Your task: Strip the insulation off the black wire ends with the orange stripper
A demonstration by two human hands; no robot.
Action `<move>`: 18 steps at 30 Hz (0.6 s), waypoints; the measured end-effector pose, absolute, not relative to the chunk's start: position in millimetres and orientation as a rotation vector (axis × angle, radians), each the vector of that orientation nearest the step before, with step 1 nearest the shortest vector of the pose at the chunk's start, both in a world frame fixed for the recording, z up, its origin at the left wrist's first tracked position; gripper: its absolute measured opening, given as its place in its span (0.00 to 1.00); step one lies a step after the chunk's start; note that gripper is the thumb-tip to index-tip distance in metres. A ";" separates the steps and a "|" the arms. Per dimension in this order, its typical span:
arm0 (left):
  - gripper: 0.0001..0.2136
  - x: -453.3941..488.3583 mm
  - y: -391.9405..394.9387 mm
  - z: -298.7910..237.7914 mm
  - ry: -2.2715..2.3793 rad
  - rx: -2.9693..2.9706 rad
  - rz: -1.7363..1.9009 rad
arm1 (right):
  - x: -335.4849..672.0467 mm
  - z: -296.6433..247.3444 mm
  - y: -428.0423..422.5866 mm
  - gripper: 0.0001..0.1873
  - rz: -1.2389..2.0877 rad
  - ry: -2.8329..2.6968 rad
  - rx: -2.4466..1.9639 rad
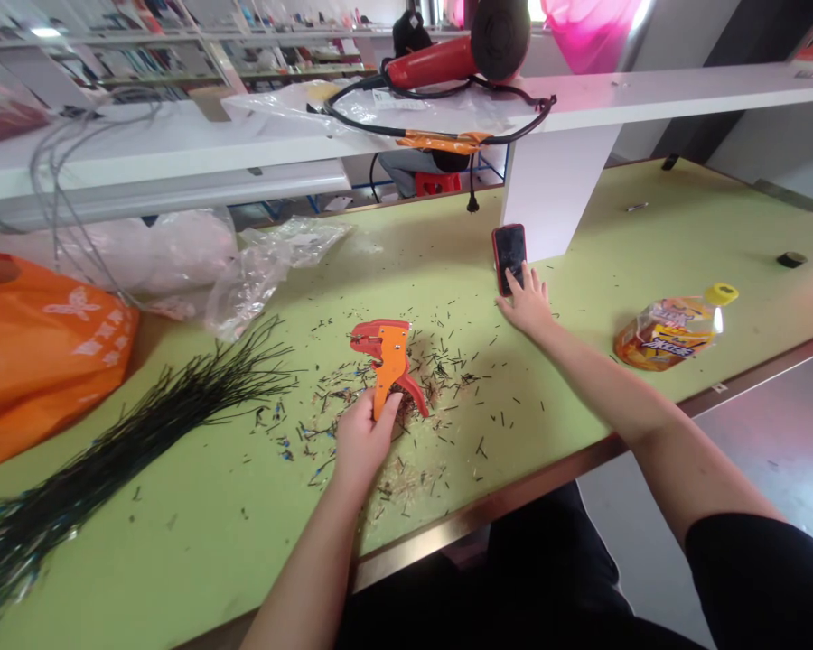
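My left hand (364, 440) is wrapped round the handle of an orange and red wire-stripping tool (387, 362), holding it upright over a scatter of cut wire bits (406, 397) on the green table (176, 506). My right hand (529, 302) is stretched out flat, its fingertips touching the lower edge of a phone in a red case (509, 256) that lies on the table. A thick bundle of dark wires (122, 442) lies to the left of the tool.
An orange plastic bag (41, 352) and clear plastic bags (244, 262) sit at the left. A lying bottle of orange drink with a yellow cap (670, 332) is at the right. A red heat gun (461, 50) with its cable rests on the white shelf (650, 90).
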State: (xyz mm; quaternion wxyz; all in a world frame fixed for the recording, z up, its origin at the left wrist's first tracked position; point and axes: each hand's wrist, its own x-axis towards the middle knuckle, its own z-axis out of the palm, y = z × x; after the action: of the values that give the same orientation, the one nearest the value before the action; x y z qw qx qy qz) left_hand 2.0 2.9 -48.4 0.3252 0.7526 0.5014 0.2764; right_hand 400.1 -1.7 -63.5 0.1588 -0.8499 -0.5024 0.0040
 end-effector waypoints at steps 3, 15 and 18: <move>0.20 2.3 3.1 -48.0 1.331 1.951 0.733 | 399.6 -66.8 -1.9 0.46 0.024 -1.357 -2.457; 0.20 2.4 2.8 -49.2 1.349 1.968 0.709 | 414.9 -66.4 -3.3 0.46 0.070 -1.269 -2.522; 0.20 2.5 3.4 -49.4 1.363 1.959 0.704 | 417.1 -65.0 0.3 0.46 0.068 -1.271 -2.535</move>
State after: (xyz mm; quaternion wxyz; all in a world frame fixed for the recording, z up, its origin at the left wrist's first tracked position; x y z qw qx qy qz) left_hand 2.5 3.4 -49.4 0.3209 0.7458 0.5187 0.2679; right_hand 417.1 0.3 -65.0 0.1519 -0.8832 -0.4430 0.0237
